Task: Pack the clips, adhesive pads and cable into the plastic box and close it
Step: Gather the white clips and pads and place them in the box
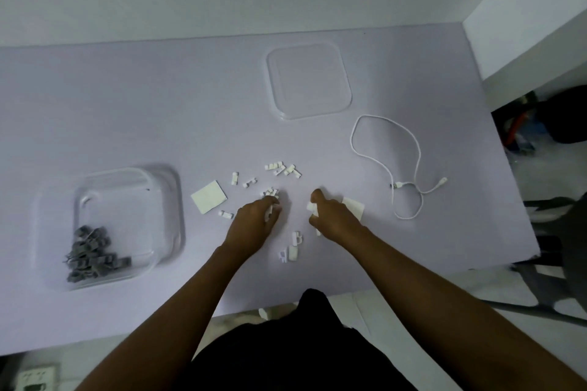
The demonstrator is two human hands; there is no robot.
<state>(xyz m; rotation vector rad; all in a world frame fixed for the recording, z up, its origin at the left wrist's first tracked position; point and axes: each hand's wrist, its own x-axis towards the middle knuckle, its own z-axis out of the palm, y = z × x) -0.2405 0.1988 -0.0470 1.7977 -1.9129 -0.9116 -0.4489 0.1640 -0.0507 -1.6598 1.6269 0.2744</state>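
Note:
The clear plastic box (165, 200) stands open at the left with a heap of grey clips (90, 252) inside. Its clear lid (309, 81) lies flat at the back. Small white clips (282, 169) are scattered across the middle of the table. My left hand (254, 220) is closed on white clips beside a small cluster. My right hand (332, 217) grips white clips too, partly over a white adhesive pad (355, 206). Another adhesive pad (209, 197) lies left of my hands. The white cable (413, 149) lies looped at the right.
The lilac table (127, 105) ends at a near edge in front of my body and a right edge past the cable. Two or three white clips (293, 246) lie between my forearms. Dark clutter and a chair sit beyond the right edge.

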